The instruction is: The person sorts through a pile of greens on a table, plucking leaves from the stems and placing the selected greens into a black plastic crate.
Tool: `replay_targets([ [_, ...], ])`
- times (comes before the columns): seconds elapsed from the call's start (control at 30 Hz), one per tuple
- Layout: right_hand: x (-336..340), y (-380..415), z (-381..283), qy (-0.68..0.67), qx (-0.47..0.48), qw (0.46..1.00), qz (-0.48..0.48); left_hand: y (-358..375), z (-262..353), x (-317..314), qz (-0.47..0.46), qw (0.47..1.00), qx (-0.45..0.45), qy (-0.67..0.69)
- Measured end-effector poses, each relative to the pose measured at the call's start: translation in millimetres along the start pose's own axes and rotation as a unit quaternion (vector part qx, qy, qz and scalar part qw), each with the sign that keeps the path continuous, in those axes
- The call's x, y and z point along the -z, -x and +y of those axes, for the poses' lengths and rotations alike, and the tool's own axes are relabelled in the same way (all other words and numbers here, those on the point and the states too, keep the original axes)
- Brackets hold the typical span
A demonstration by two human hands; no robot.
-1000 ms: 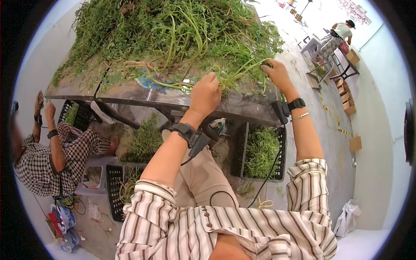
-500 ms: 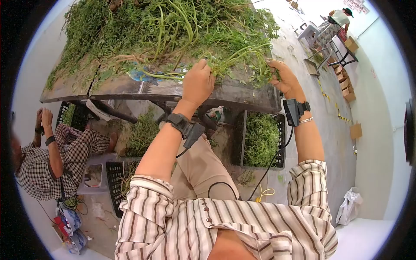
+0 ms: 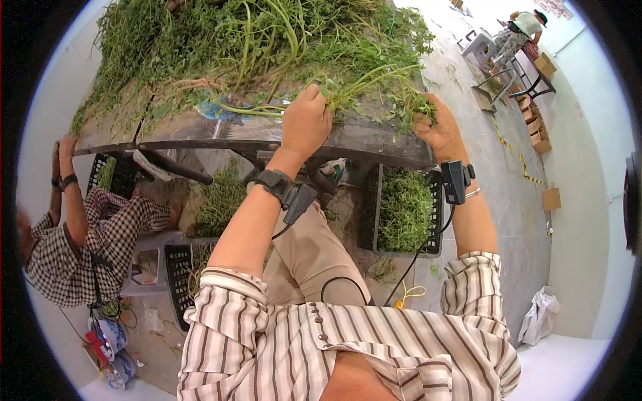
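Note:
A leafy green plant (image 3: 372, 83) with long pale stems stretches between my hands over the front edge of the table (image 3: 374, 140). My left hand (image 3: 306, 120) is closed around its stem end. At its leafy end, my right hand (image 3: 438, 128) has fingers curled in on the leaves, with a few sprigs showing at the fingertips. A large heap of the same kind of greens (image 3: 200, 47) covers the table beyond. Several loose stems lie near my left hand, over a shiny plastic-like patch (image 3: 224, 112).
Beneath the table's right side stands a black crate (image 3: 438, 227) full of greens. Another black crate (image 3: 177, 281) sits at lower left. A co-worker in checked clothes (image 3: 73, 267) sits at left, hands at the table edge. Another person (image 3: 525, 30) bends at far right near cardboard boxes (image 3: 535, 130).
My right hand has shifted slightly down and its fingers have curled in on the leaves. My left hand stays nearly still. The seated co-worker's hands have lowered to the table edge.

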State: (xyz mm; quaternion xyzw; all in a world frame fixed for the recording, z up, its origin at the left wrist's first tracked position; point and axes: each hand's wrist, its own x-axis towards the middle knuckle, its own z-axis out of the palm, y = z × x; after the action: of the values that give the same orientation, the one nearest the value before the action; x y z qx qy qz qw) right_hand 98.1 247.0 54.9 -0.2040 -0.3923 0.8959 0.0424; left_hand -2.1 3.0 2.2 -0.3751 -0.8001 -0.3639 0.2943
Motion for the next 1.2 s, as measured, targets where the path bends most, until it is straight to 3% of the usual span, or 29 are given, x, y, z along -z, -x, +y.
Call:
replay_targets([
  [0.03,1.9,-0.4,1.3,0.0,-0.001,1.0,0.001,-0.2,0.0,0.2,0.001,1.0,-0.001,0.001],
  [0.1,6.6,-1.0,5.3,-0.052,-0.004,0.995,-0.09,-0.2,0.2,0.3,0.001,1.0,-0.001,0.002],
  [0.33,13.0,0.5,19.9,-0.119,0.007,0.984,-0.135,-0.5,1.2,-0.3,0.0,1.0,0.004,0.005],
  [0.37,11.1,5.2,21.8,0.091,0.079,0.989,-0.087,-0.5,1.4,-0.4,0.002,1.0,0.006,0.007],
  [0.4,3.8,9.8,22.1,0.297,0.146,0.943,-0.035,-0.4,1.2,-0.7,0.002,1.0,0.005,0.007],
  [0.5,-10.2,10.8,18.0,0.201,0.101,0.974,0.016,-0.4,1.2,-0.2,0.002,1.0,0.007,0.003],
  [0.67,-4.7,7.8,11.0,0.288,0.156,0.944,0.039,-2.6,3.6,6.1,-0.106,0.992,0.053,-0.05],
  [0.83,-15.2,9.8,9.2,0.276,0.142,0.95,0.024,0.2,-0.4,1.1,-0.053,0.997,0.018,-0.049],
  [0.93,-30.4,19.0,13.6,0.257,0.162,0.95,0.066,0.0,-1.7,0.0,-0.044,0.998,0.014,-0.034],
  [1.2,4.4,-1.3,14.1,0.375,0.167,0.911,0.041,-0.4,-0.2,2.4,-0.037,0.999,0.025,-0.009],
])
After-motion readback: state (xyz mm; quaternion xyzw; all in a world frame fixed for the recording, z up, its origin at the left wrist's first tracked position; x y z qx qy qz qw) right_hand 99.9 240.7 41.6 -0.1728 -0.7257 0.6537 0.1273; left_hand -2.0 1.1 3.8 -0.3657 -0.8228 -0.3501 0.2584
